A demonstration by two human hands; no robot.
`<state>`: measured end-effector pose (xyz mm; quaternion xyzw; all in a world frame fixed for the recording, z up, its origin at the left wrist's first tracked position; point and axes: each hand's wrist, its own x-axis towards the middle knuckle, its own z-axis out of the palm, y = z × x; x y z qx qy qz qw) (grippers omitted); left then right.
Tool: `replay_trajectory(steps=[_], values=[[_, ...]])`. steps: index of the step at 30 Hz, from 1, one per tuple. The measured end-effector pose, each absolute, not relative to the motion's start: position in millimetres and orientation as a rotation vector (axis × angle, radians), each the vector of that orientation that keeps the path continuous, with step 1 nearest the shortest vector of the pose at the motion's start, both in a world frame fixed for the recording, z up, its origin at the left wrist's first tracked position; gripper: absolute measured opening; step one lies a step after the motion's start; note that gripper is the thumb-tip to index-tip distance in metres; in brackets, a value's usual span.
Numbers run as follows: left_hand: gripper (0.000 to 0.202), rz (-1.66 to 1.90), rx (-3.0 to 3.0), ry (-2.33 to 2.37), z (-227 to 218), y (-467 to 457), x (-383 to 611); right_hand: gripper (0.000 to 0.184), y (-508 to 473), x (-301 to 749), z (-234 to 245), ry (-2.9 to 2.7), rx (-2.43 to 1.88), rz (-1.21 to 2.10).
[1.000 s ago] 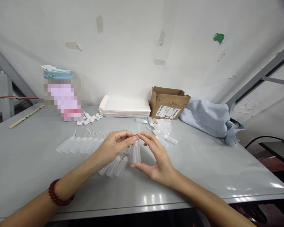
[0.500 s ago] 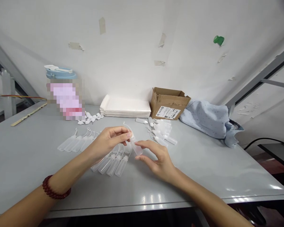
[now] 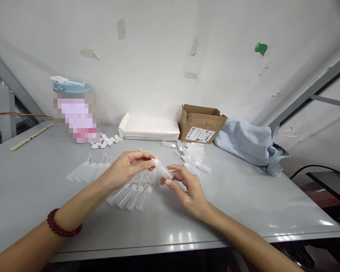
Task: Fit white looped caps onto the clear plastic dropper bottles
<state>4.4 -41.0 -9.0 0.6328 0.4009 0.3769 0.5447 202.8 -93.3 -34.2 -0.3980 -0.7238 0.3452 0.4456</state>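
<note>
A small translucent squeeze bottle (image 3: 164, 171) is up over the table, tilted with its base down to the right. My left hand (image 3: 134, 166) pinches its white neck between thumb and fingers. At the base end, my right hand (image 3: 185, 189) has its thumb and fingers closed around the bottle. Below my hands lie several like bottles (image 3: 136, 197) with thin white tubes at their tops, side by side. Another row of tubed bottles (image 3: 86, 172) lies farther left, partly behind my left forearm.
White caps (image 3: 106, 141) lie in a heap at the back left. A stack of white envelopes (image 3: 149, 129) and an open cardboard box (image 3: 202, 124) stand along the wall. Loose bottles (image 3: 194, 155) are piled before the box. A light blue cloth (image 3: 245, 143) lies right.
The held bottle has tipped flatter, its base swinging up to the right. My right fingers have shifted along with its base. The view has moved slightly.
</note>
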Motion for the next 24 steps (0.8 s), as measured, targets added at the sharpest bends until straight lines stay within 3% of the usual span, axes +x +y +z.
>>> replay_trajectory(steps=[7,11,15,24], values=[[0.023,0.859,1.607,0.948,-4,-41,1,0.023,-80,207,-27,-1.367,-0.815,1.580],[0.023,0.891,1.628,0.993,-1,-43,3,0.024,-74,210,-28,-1.211,-0.763,1.797],[0.025,0.934,1.631,1.000,0,-45,4,0.020,-74,210,-28,-1.230,-0.787,1.711],[0.026,0.853,1.608,1.008,1,-49,5,0.021,-85,207,-25,-1.522,-0.968,1.139]])
